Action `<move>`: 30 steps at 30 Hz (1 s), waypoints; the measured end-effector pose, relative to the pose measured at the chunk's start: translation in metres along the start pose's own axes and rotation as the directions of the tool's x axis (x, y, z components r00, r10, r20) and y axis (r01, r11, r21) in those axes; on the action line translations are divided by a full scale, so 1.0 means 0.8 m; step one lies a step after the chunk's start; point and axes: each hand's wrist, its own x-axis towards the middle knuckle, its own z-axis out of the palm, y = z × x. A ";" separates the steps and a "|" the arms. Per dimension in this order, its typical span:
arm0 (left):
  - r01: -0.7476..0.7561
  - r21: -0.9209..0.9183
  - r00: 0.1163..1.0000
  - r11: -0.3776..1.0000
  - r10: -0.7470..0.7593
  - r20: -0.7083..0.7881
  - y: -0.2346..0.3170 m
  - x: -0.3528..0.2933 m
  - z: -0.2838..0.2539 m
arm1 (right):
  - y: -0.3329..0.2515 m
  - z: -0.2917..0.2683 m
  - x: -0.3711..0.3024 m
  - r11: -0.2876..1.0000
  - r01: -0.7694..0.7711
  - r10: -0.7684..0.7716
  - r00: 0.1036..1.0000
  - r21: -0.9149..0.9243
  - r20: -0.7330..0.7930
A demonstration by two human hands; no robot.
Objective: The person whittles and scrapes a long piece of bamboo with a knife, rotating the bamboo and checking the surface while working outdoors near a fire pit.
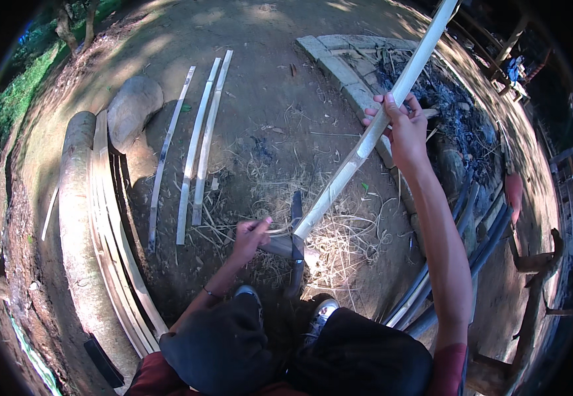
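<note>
From my feed, the right hand (405, 129) is clenched round a long pale bamboo pole (365, 142) held slanted, its low end on the chopping block (285, 247). The left hand (252, 234) grips a dark-bladed knife (297, 228) against that end. Three split strips (197, 142) lie left of the block, more stacked beyond, so I'd guess splitting is partway, this pole barely started.

Pale cream bamboo strip (392, 105), dark grey blade (296, 241), white-toed shoes (324, 310).
</note>
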 end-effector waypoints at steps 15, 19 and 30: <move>-0.209 0.785 0.846 0.583 0.511 -0.154 0.055 0.029 -0.192 | -0.031 -0.114 0.032 0.928 0.337 -0.248 0.877 0.158 -0.410; 0.473 0.820 0.809 0.323 0.209 -0.549 0.096 0.033 -0.227 | -0.042 -0.164 0.008 0.944 0.308 -0.240 0.886 0.117 -0.396; -0.242 0.535 0.857 0.810 -0.080 0.509 0.183 0.073 0.082 | 0.060 -0.065 -0.064 0.991 -0.065 0.068 0.998 0.117 -0.019</move>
